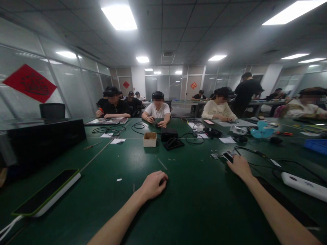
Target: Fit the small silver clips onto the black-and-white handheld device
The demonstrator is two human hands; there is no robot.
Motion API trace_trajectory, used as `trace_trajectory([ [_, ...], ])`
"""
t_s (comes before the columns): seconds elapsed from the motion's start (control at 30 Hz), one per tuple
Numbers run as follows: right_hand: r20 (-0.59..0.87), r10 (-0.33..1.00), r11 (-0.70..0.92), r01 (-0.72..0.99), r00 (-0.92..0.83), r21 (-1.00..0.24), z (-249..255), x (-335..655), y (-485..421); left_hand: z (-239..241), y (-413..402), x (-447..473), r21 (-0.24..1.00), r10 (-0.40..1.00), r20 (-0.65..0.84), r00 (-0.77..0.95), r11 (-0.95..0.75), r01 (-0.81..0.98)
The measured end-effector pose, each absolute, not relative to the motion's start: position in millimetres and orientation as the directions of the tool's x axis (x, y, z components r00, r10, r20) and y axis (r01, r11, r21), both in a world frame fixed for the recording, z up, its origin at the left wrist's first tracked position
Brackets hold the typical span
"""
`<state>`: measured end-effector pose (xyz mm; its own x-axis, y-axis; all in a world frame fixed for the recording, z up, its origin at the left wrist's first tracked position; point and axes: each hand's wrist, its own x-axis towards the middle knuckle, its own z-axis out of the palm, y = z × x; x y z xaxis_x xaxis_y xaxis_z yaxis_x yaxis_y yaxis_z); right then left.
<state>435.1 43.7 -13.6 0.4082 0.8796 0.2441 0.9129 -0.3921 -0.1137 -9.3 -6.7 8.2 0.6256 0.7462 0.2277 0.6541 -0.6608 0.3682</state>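
My left hand (154, 184) rests on the green table (178, 204) with its fingers curled under in a loose fist; nothing shows in it. My right hand (239, 166) reaches forward to a small phone-like device (228, 156), its fingertips touching the device's near end. Small metal parts (214, 156) lie just left of the device. The right hand's fingers are mostly hidden behind the back of the hand.
A tablet with a green edge (46, 194) lies at the near left. A white power strip (304, 185) with black cables lies at the right. A small cardboard box (150, 139) and black gear (171, 139) sit mid-table. Several people sit working at the far side.
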Motion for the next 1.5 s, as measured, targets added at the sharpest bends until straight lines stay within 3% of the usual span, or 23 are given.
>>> trace_trajectory([
  [0.27,0.358,0.849,-0.39,0.918,0.389,-0.073,-11,429,40,5,-6,-8,0.345,0.74,0.255,0.622,-0.671,0.656],
  [0.73,0.373,0.865,-0.344,0.938,0.337,-0.05,-1,419,34,10,-8,-8,0.363,0.751,0.227,0.62,-0.656,0.662],
  [1.03,0.401,0.879,-0.302,0.952,0.258,0.052,2,420,31,6,-5,-9,0.36,0.741,0.248,0.624,-0.668,0.651],
  [1.5,0.398,0.88,-0.307,0.95,0.261,0.057,7,415,28,8,-6,-8,0.36,0.737,0.248,0.629,-0.672,0.647],
])
